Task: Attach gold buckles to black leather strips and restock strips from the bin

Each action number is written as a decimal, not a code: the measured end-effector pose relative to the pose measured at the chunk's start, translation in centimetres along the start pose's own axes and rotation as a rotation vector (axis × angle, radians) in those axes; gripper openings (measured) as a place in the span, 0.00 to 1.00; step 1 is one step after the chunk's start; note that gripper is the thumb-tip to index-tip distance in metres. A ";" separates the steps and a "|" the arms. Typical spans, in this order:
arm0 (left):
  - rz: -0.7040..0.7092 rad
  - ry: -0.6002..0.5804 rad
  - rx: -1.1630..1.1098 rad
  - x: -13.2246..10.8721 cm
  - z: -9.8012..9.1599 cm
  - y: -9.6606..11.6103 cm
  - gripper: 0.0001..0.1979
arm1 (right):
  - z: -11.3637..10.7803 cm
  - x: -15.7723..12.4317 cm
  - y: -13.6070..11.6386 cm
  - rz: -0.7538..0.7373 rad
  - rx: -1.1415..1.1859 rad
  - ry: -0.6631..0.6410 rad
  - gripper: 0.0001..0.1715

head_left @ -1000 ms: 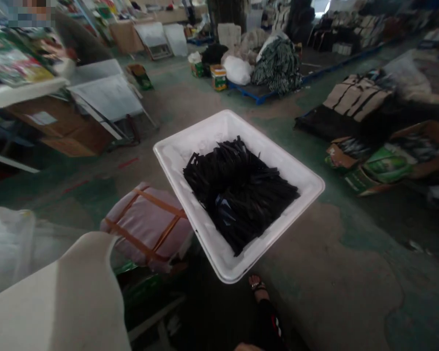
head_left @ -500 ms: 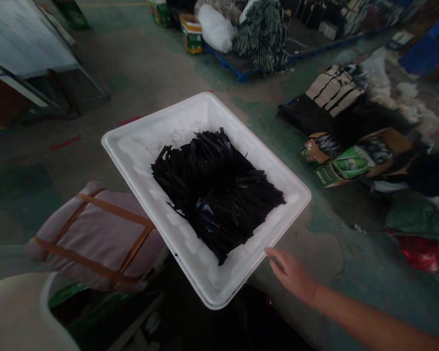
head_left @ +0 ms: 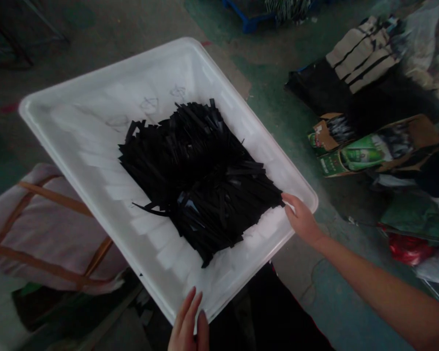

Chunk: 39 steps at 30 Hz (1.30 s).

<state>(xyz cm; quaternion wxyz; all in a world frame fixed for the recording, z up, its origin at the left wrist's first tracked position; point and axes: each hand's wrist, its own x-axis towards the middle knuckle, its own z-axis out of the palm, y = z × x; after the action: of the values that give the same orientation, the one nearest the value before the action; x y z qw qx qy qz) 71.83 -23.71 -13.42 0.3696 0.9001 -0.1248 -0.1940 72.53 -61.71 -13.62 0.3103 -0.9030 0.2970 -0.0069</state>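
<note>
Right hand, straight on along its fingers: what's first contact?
The black strips in the white tub. In the image, the right hand points at their near end with no visible gap; depth is unclear, so it may already be touching.

This looks like a workshop or factory floor: the worn ground (head_left: 274,117) is patched green and grey, a blue pallet (head_left: 246,22) stands at the far edge, pale bundles (head_left: 368,51) lie side by side on the right, near an open cardboard box (head_left: 426,134) filled with dark pieces (head_left: 397,140), and a white tub (head_left: 109,90) holds a heap of black strips (head_left: 190,151).
</note>
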 end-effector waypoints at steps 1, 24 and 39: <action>-0.022 -0.054 0.024 2.5 1.6 1.0 0.18 | -0.5 0.6 0.3 0.014 0.007 -0.014 0.22; -0.452 -0.133 0.040 21.9 12.8 4.7 0.18 | 2.0 8.5 2.8 0.113 0.036 -0.362 0.27; -0.502 -0.138 -0.026 20.5 13.4 3.8 0.20 | 0.3 5.9 3.0 0.172 0.037 -0.310 0.28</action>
<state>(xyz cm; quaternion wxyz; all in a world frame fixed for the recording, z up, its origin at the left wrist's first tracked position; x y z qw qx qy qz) 83.94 -42.17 -24.72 0.3121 0.8828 0.0800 -0.3420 75.85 -66.56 -16.56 0.3684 -0.8587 0.3215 0.1537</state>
